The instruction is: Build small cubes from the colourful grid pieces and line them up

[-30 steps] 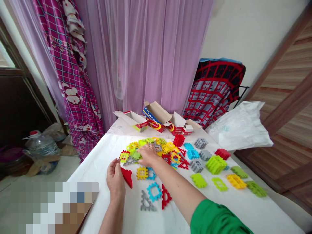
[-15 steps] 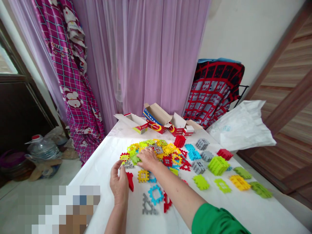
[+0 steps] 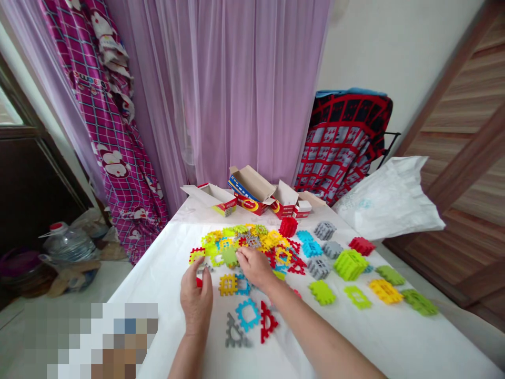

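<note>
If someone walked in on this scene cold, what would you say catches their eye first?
Probably the heap of bright plastic building tiles in yellow, green, red and blue at the middle of the white table, with the right hand resting on its near edge. Just beside it, the left hand closes around a red piece. Behind, a sheer lilac curtain fills the background above the opened red cardboard boxes.

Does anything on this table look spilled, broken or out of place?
Nothing looks broken. Loose plastic pieces lie scattered across the white table, and the small cardboard boxes at the far edge sit open, flaps askew.
</note>
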### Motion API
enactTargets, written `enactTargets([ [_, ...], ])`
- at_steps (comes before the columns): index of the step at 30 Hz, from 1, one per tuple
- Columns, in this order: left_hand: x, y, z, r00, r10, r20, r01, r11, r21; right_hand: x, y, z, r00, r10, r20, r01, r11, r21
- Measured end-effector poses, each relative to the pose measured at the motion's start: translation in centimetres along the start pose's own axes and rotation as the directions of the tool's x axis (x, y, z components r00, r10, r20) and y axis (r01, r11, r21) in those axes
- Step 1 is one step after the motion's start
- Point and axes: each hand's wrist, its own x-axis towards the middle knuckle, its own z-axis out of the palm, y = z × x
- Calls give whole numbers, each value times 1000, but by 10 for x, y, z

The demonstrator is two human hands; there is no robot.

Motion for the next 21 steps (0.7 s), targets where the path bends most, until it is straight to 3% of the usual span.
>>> enactTargets([
  [3, -10, 4, 8, 985, 122, 121, -130, 989, 64, -30, 18, -13, 999, 49, -8, -45, 970, 241],
  [6, -25, 10, 16, 948, -26, 318, 31, 999, -9, -62, 31, -24, 998, 57, -17, -46, 931, 362],
  [10, -43, 23, 23, 815, -178, 552, 194, 980, 29, -91, 39, -33, 992, 92, -84, -50, 912, 407],
  [17, -58, 33, 32, 669, -349, 656, 389, 917, 91, -106, 44, -28, 962, 167, -215, -55, 893, 448],
  [21, -62, 36, 33, 616, -442, 652, 456, 875, 161, -119, 41, -31, 952, 104, -289, -12, 953, 302],
])
